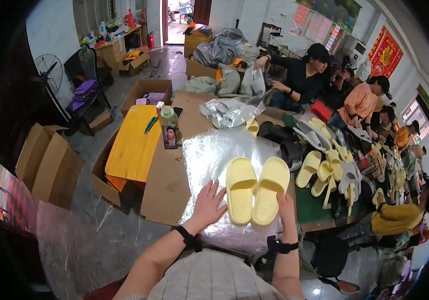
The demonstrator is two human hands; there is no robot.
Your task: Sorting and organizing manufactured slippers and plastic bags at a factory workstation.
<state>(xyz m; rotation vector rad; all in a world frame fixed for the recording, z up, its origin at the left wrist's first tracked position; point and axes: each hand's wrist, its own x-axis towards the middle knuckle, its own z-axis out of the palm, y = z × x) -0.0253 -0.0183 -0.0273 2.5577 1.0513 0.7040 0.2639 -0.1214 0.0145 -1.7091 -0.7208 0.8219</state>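
Note:
Two pale yellow slippers lie side by side in front of me, toes pointing away: the left slipper [241, 202] and the right slipper [268, 202]. Under them is a stack of clear plastic bags [202, 157], shiny with reflections. Flat on the bags, my left hand [208, 204] has its fingers spread, the tips close to the left slipper's outer side. My right hand [286, 206] grips the outer edge of the right slipper; its thumb shows and the other fingers are mostly hidden. Both wrists wear black straps.
Many loose slippers [319, 170] cover the green table on the right, where several people sit working. Bagged slippers [232, 112] lie beyond my stack. To the left stand a carton with yellow-orange packets [133, 142], a jar [168, 117] and an opened carton [49, 162].

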